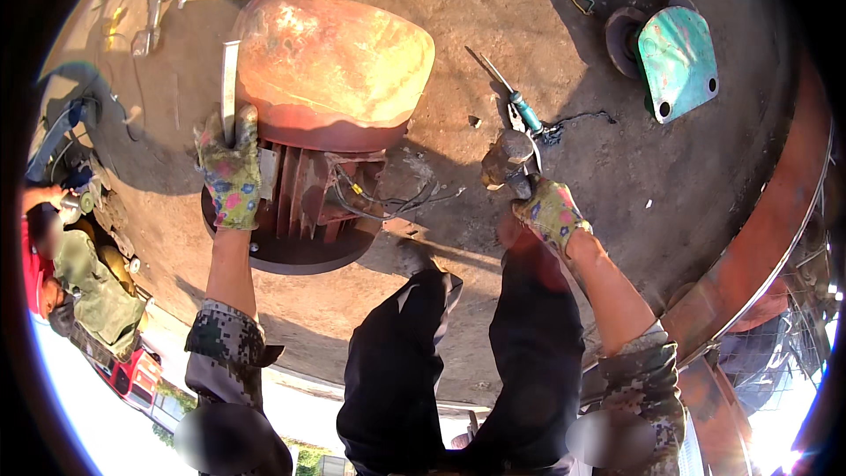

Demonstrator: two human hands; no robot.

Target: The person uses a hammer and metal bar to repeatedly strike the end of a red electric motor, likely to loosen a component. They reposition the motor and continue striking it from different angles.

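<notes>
A rusty electric motor (291, 189) with cooling fins stands on the ground in front of me, slightly left. Its rounded orange-red cover (335, 70) faces away from me, and loose wires (397, 204) come out of its right side. My left hand (231, 172), in a floral work glove, is closed around a flat metal bar (230, 79) against the cover's left edge. My right hand (553, 213), gloved alike, grips a hammer near its heavy, worn head (506, 159), low over the ground right of the motor. Most of the hammer's handle is hidden.
A teal-handled screwdriver (525, 112) lies just beyond the hammer. Farther right is a green metal plate (679, 62) beside a rusty round part (624, 40). A rusty curved rim (749, 256) bounds the right side. Another person in a red top (33, 269) is at far left, near scrap.
</notes>
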